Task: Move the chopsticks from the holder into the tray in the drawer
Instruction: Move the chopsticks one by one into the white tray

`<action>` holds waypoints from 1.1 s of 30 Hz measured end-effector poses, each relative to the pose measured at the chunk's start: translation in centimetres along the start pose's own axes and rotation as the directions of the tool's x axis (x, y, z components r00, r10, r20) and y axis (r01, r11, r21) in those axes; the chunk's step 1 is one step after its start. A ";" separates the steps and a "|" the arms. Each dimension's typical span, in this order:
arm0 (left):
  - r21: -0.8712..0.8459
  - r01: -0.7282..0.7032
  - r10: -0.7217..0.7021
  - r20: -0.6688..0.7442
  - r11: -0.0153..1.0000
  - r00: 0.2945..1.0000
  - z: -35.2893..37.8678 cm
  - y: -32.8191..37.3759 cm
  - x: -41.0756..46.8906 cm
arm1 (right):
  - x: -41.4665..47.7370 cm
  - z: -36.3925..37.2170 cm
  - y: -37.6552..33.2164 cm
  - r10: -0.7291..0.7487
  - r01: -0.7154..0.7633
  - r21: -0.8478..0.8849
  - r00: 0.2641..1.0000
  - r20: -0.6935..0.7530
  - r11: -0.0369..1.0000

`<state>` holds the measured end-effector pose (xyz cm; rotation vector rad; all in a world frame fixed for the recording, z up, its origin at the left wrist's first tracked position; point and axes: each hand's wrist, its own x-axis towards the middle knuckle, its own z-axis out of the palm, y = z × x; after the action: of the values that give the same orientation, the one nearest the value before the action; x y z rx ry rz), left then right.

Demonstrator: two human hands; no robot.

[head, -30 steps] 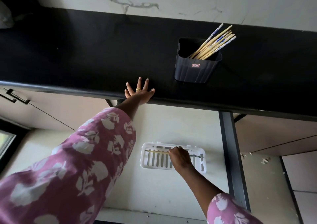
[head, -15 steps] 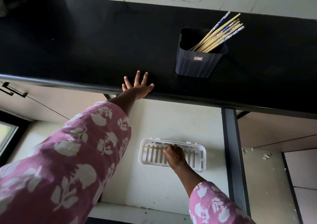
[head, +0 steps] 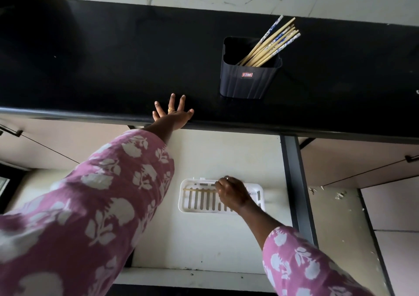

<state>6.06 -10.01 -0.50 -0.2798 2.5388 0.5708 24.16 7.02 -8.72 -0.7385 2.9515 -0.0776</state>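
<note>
from the head view, not much has changed in the last second. the right hand [head: 231, 195] was over the white tray [head: 188, 206] in the open drawer [head: 204, 239] then, and it is still there. one chopstick [head: 199, 189] lies flat across the slots near the back of the tray, the same as before. its left part shows, and the rest goes under the hand. the fingers [head: 221, 183] are curled down over the stick and seem to still pinch it, so i think it has been laid down but not let go yet.

the left hand [head: 173, 115] has not moved either. it rests flat on the front edge of the black surface [head: 90, 57], above the drawer. its fingers [head: 171, 102] are straight and spread, and they hold nothing.

the dark holder [head: 247, 80] stands on the surface, up and to the right of that hand. the other chopsticks [head: 274, 43] are still in it, a whole bunch, leaning to the right corner. none of them has left since a second ago.

so the job has only just begun. one stick is in the tray and many are still waiting. i think the right hand has to let go next, then reach up for more.
</note>
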 end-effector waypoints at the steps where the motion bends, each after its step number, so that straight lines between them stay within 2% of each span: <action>1: 0.006 0.002 -0.002 0.002 1.000 1.000 0.0 0.0 -0.2 | 0.1 -0.7 0.6 -0.026 0.026 -0.001 0.998 -0.061 1.000; 3: 0.017 -0.006 0.006 0.000 1.000 1.000 -0.1 0.1 -0.5 | 0.6 -2.3 1.9 -0.027 0.030 0.015 0.979 -0.200 0.999; 8: 0.046 -0.005 0.005 -0.001 0.999 1.000 -0.4 0.3 -1.4 | 3.3 -6.7 5.1 0.117 -0.086 0.090 0.891 -0.438 0.992; 13: 0.052 -0.002 0.001 0.020 0.999 1.000 -0.6 0.3 -1.4 | 6.3 -12.2 8.7 0.201 -0.162 0.121 0.720 -0.664 0.979; 17: 0.008 0.010 -0.010 0.052 1.000 0.999 -0.6 0.5 -1.1 | 8.6 -16.3 11.5 0.365 -0.268 0.252 0.580 -0.728 0.930; 20: -0.042 0.027 -0.024 0.063 0.999 0.998 -0.6 0.6 -1.0 | 10.0 -18.5 13.6 0.544 -0.374 0.399 0.496 -0.676 0.837; 22: -0.042 0.024 -0.022 0.052 0.999 0.998 -0.5 0.7 -1.1 | 10.9 -19.7 14.9 0.664 -0.428 0.511 0.412 -0.623 0.745; 26: -0.042 0.031 -0.030 0.030 0.999 0.999 -0.4 0.8 -1.1 | 12.8 -21.6 17.0 0.894 -0.545 0.709 0.231 -0.385 0.447; 28: -0.011 0.030 -0.030 0.029 0.999 0.999 -0.5 0.8 -0.9 | 13.7 -22.0 18.3 0.941 -0.512 0.790 0.195 -0.277 0.338; 33: -0.075 0.045 -0.041 0.051 0.996 0.998 -0.4 0.9 -0.6 | 15.2 -22.3 20.5 0.973 -0.362 0.909 0.175 -0.149 0.205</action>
<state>6.08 -9.38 0.42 -0.3427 2.4604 0.6508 -1.12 18.51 10.66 1.3338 2.9210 -1.7286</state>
